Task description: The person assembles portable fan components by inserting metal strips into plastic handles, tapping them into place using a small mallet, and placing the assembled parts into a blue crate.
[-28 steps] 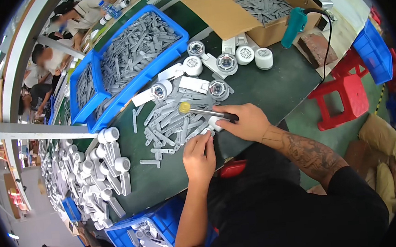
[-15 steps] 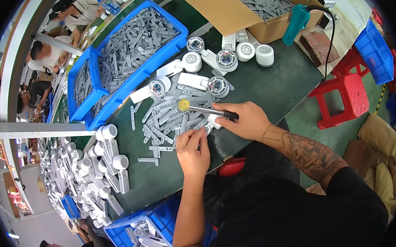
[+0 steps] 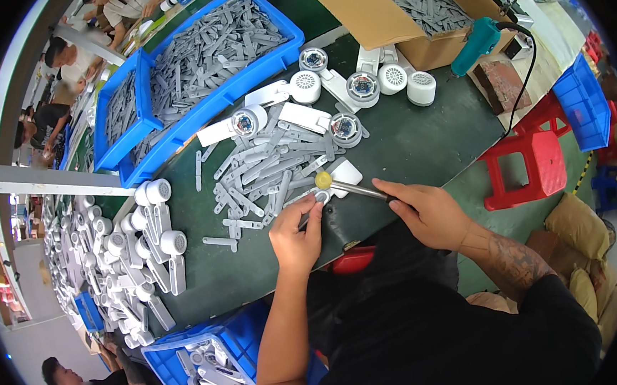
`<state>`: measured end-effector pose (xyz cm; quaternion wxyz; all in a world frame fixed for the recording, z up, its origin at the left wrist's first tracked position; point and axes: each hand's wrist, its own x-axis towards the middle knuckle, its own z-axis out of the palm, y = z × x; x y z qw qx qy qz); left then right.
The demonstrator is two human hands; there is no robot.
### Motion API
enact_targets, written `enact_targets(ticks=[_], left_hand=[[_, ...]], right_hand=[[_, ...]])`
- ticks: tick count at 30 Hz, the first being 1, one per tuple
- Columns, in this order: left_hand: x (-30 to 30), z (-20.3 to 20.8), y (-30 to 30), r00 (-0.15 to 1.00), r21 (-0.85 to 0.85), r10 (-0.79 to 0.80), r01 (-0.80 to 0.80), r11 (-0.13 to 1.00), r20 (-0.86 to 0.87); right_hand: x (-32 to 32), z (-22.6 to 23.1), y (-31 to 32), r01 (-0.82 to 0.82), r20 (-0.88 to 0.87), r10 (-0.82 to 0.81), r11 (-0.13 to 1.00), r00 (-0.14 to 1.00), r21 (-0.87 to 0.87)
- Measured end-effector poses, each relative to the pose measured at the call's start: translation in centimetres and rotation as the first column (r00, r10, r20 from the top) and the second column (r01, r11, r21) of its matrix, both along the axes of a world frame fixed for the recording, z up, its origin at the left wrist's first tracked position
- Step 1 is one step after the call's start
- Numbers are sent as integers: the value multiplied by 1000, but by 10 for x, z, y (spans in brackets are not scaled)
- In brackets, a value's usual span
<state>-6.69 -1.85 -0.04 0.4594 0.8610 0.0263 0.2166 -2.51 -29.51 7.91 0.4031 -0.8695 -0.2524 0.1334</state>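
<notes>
My right hand grips a small hammer with a yellow round head and a metal shaft. The hammer's head is right by the fingertips of my left hand. Between thumb and fingers, that hand pinches a grey plastic strip; its rounded end shows and the rest is mostly hidden. Just beyond the hammer a white plastic part lies on the dark green table. A loose pile of grey strips spreads ahead of my left hand.
White units with round heads stand beyond the pile. Blue bins of grey strips are at far left, an open cardboard box at far right. A teal power screwdriver hangs by a brick. More white units crowd the left.
The hammer's head has come from above the strip pile to my left fingertips, and my right hand has moved right and nearer. The whole view has shifted slightly.
</notes>
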Motion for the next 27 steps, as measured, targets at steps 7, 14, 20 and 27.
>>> enact_targets(ticks=[7, 14, 20, 27], left_hand=[[3, 4, 3, 998, -31, -15, 13, 999, -61], [-1, 12, 2, 982, -19, 9, -13, 1000, -189], [-14, 22, 17, 999, 199, 26, -29, 980, 20], [-23, 6, 29, 1000, 193, -2, -1, 981, 13]], right_hand=[[-11, -5, 5, -6, 70, 14, 994, 997, -106], [-17, -11, 9, 27, 178, -38, 997, 983, 66], [-13, 3, 13, 13, 158, -9, 1000, 987, -22], [-18, 16, 23, -50, 196, 43, 998, 980, 30]])
